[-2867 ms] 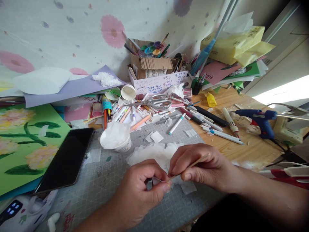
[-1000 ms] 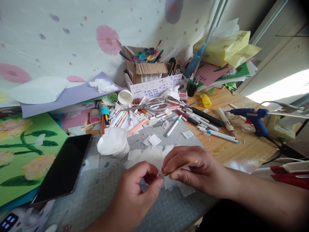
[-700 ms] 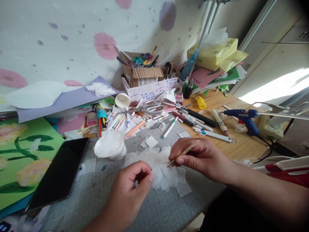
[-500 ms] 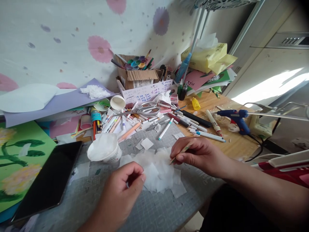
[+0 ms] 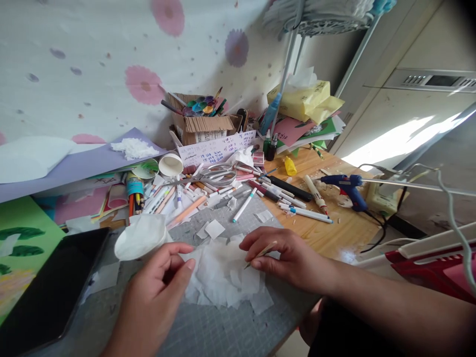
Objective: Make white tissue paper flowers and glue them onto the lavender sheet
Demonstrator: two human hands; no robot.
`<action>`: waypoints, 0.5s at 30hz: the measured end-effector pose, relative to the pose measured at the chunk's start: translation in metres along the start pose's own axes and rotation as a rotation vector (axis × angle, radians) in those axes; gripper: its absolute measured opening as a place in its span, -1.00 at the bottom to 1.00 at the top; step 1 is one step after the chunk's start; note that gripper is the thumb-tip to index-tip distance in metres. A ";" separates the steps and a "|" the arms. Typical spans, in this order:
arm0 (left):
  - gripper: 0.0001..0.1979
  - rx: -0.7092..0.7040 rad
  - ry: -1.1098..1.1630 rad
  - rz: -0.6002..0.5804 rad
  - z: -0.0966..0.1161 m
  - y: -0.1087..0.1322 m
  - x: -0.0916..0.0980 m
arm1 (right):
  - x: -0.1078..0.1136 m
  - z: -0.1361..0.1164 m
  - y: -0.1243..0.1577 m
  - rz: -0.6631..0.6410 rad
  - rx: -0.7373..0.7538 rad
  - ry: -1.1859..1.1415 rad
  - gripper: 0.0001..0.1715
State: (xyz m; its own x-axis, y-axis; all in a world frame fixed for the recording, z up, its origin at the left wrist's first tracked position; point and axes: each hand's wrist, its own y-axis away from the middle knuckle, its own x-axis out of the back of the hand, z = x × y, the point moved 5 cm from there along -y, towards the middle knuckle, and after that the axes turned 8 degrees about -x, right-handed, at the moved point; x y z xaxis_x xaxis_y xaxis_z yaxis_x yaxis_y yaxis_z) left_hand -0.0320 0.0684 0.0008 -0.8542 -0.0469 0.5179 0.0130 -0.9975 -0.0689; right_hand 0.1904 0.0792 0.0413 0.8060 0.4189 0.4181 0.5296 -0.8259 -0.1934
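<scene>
My right hand [image 5: 284,259] pinches a thin wooden stick [image 5: 266,249] between thumb and fingers, its tip just above a spread of thin white squares [image 5: 225,285]. My left hand [image 5: 150,292] has thumb and forefinger parted, nothing visible between them. The squares lie loose and overlapping on the cutting mat [image 5: 201,329], so I judge them cut, with plenty left to handle. Farther out, a white fluffy heap [image 5: 134,148] sits on a purple sheet [image 5: 91,171]; whether it is finished work, I can't tell
</scene>
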 end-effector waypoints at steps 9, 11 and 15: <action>-0.82 -0.222 0.059 0.068 0.004 0.014 -0.003 | 0.096 0.042 -0.010 0.390 -0.141 0.169 -0.72; -0.83 -0.245 0.067 0.053 0.005 0.015 -0.005 | 0.101 0.053 -0.012 0.317 -0.160 0.202 -0.75; -0.86 -0.275 0.047 0.024 0.009 0.017 -0.009 | 0.076 0.057 -0.018 0.096 -0.133 0.262 -0.85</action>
State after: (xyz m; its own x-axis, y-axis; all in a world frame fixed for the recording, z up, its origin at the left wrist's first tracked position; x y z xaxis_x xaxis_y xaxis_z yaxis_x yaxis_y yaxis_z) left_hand -0.0193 0.0513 0.0025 -0.8786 -0.0613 0.4736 -0.1028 -0.9442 -0.3129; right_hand 0.2576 0.1473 0.0256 0.7461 0.2396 0.6212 0.4012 -0.9064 -0.1323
